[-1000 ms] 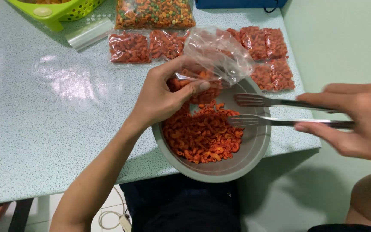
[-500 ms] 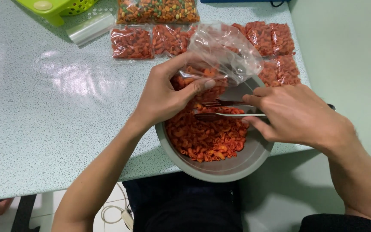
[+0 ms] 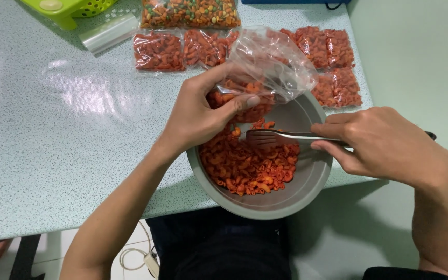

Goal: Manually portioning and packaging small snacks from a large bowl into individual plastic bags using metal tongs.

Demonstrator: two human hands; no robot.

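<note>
A grey bowl (image 3: 307, 181) of orange-red elbow macaroni (image 3: 250, 163) sits at the table's near edge. My left hand (image 3: 195, 116) pinches a clear plastic bag (image 3: 273, 59), partly filled with the same macaroni, held open over the bowl's far side. My right hand (image 3: 385, 145) squeezes metal tongs (image 3: 281, 137); their tips are together just above the pile in the bowl.
Several sealed packets of orange macaroni (image 3: 159, 51) lie in rows behind the bowl, more at the right (image 3: 333, 67). A bag of mixed-colour snacks (image 3: 190, 13), a roll of clear bags (image 3: 109, 33) and a green basket (image 3: 68, 10) are at the back of the speckled table (image 3: 53, 135).
My right hand came in from the right and squeezed the tongs together over the macaroni, then drew back slightly to the right. The left hand and bag stayed in place.
</note>
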